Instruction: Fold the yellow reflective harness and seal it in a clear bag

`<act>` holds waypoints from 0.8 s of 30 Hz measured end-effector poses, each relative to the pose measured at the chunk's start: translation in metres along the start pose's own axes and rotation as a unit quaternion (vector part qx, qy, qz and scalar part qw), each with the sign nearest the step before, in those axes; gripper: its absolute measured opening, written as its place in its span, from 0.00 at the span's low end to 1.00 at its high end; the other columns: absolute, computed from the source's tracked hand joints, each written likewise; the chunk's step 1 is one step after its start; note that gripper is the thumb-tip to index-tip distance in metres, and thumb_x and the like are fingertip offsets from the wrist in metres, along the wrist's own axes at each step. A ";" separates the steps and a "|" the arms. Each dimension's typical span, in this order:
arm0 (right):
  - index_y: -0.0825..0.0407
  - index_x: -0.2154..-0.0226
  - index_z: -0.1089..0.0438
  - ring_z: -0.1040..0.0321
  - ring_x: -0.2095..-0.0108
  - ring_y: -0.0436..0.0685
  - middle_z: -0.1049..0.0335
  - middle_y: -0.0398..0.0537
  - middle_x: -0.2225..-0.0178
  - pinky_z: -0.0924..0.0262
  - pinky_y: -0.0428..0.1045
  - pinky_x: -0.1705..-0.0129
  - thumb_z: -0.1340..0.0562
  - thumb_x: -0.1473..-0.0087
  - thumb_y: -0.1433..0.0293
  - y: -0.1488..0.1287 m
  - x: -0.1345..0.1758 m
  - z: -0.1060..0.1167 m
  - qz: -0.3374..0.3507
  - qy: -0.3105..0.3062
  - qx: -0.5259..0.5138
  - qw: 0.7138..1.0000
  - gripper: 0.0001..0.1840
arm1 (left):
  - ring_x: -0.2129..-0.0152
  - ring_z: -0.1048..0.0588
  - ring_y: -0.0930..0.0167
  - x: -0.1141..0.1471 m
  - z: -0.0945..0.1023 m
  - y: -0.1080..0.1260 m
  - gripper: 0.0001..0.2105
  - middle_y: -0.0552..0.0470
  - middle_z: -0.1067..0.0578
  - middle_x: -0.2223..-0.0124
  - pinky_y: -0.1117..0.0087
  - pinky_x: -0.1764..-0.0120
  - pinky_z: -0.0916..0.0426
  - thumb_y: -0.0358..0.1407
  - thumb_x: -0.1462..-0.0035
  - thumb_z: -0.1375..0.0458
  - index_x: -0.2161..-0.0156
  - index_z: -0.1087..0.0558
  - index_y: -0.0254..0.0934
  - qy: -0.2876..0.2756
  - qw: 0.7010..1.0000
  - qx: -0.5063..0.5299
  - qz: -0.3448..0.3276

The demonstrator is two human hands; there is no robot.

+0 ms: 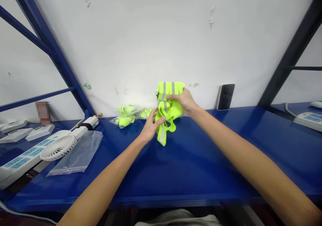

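Observation:
A neon-yellow reflective vest with grey stripes hangs, partly bunched, above the blue shelf. My right hand grips its upper right side, thumb across the front and the other fingers hidden behind the cloth. At the lower left edge, my left hand has its thumb and fingers around the fabric. A loose striped strap dangles below, beside the left thumb. Behind, near the wall, lie a bagged yellow vest and another yellow bundle in clear plastic, partly hidden by my left hand.
On the left lie a white power strip, a small white fan and a clear plastic bag. A dark-screened device leans on the wall at right. Another power strip sits far right. Blue posts frame the shelf.

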State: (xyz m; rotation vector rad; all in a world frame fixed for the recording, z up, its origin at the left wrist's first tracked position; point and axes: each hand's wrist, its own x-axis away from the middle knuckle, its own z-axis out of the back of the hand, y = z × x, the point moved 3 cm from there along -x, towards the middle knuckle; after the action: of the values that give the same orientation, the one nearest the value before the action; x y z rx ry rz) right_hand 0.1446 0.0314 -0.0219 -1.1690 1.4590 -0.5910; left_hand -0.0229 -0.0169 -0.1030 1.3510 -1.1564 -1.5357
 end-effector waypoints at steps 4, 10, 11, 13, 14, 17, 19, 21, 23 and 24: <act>0.52 0.65 0.31 0.25 0.65 0.60 0.22 0.49 0.63 0.29 0.56 0.61 0.26 0.69 0.70 0.011 0.012 -0.022 -0.038 -0.077 -0.031 0.996 0.25 | 0.50 0.26 0.58 -0.009 0.008 -0.001 0.27 0.44 0.23 0.49 0.61 0.49 0.32 0.49 0.51 0.33 0.49 0.27 0.37 -0.016 0.995 0.084 -0.044; 0.52 0.67 0.31 0.26 0.68 0.58 0.23 0.47 0.67 0.29 0.54 0.64 0.26 0.69 0.72 0.006 0.021 -0.032 -0.051 -0.128 -0.037 0.990 0.22 | 0.74 0.23 0.67 -0.009 0.014 -0.003 0.17 0.49 0.22 0.72 0.67 0.67 0.29 0.44 0.55 0.31 0.67 0.25 0.32 -0.004 0.988 0.155 0.019; 0.52 0.66 0.31 0.26 0.68 0.58 0.23 0.47 0.67 0.29 0.54 0.64 0.26 0.69 0.72 0.006 0.022 -0.031 -0.051 -0.127 -0.036 0.990 0.23 | 0.75 0.23 0.68 -0.009 0.014 -0.001 0.17 0.50 0.22 0.71 0.68 0.67 0.29 0.42 0.55 0.30 0.65 0.25 0.32 0.002 0.988 0.155 0.011; 0.52 0.66 0.31 0.26 0.67 0.59 0.23 0.48 0.65 0.29 0.55 0.63 0.26 0.68 0.71 0.007 0.022 -0.031 -0.055 -0.124 -0.031 0.990 0.23 | 0.71 0.22 0.69 -0.008 0.014 0.004 0.21 0.52 0.21 0.65 0.68 0.65 0.28 0.39 0.56 0.29 0.56 0.27 0.36 0.010 0.986 0.166 -0.014; 0.51 0.66 0.31 0.26 0.67 0.59 0.23 0.48 0.65 0.29 0.55 0.62 0.26 0.68 0.71 0.008 0.022 -0.031 -0.056 -0.122 -0.028 0.991 0.23 | 0.69 0.21 0.68 -0.007 0.014 0.007 0.25 0.52 0.20 0.62 0.68 0.64 0.28 0.37 0.56 0.29 0.51 0.29 0.38 0.016 0.985 0.172 -0.018; 0.51 0.65 0.31 0.25 0.65 0.60 0.23 0.47 0.65 0.29 0.56 0.61 0.26 0.68 0.71 0.012 0.023 -0.033 -0.050 -0.118 -0.022 0.992 0.24 | 0.70 0.21 0.67 -0.003 0.011 0.009 0.29 0.50 0.20 0.61 0.66 0.65 0.27 0.37 0.56 0.29 0.48 0.30 0.39 0.005 0.984 0.176 0.038; 0.52 0.64 0.31 0.25 0.65 0.60 0.23 0.48 0.64 0.29 0.55 0.61 0.27 0.68 0.72 0.014 0.024 -0.034 -0.040 -0.116 -0.013 0.992 0.24 | 0.74 0.22 0.67 0.001 0.007 0.007 0.24 0.49 0.20 0.65 0.66 0.69 0.27 0.37 0.54 0.31 0.50 0.27 0.35 -0.026 0.978 0.178 0.103; 0.52 0.63 0.31 0.25 0.64 0.60 0.24 0.49 0.63 0.29 0.55 0.61 0.27 0.67 0.73 0.017 0.025 -0.036 -0.024 -0.111 0.012 0.993 0.24 | 0.74 0.22 0.65 0.004 0.001 0.004 0.20 0.46 0.20 0.67 0.66 0.69 0.26 0.37 0.51 0.33 0.52 0.25 0.33 -0.057 0.968 0.194 0.147; 0.52 0.63 0.32 0.26 0.64 0.60 0.24 0.49 0.63 0.30 0.54 0.62 0.28 0.66 0.73 0.020 0.026 -0.036 -0.007 -0.100 0.049 0.994 0.24 | 0.70 0.20 0.63 0.007 -0.003 0.001 0.17 0.43 0.20 0.65 0.64 0.66 0.24 0.37 0.49 0.35 0.54 0.24 0.31 -0.074 0.960 0.215 0.164; 0.52 0.63 0.32 0.26 0.64 0.59 0.24 0.48 0.63 0.30 0.54 0.62 0.28 0.65 0.72 0.021 0.026 -0.036 0.002 -0.093 0.067 0.993 0.23 | 0.67 0.20 0.62 0.008 -0.005 -0.001 0.17 0.42 0.19 0.63 0.62 0.63 0.24 0.39 0.47 0.36 0.54 0.24 0.31 -0.085 0.956 0.225 0.169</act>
State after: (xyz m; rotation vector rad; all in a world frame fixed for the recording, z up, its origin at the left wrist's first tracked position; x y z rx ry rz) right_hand 0.1064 0.0078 -0.0425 -1.0858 1.2448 -0.5536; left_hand -0.0191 -0.0251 -0.1062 1.2285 -1.8253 -1.1978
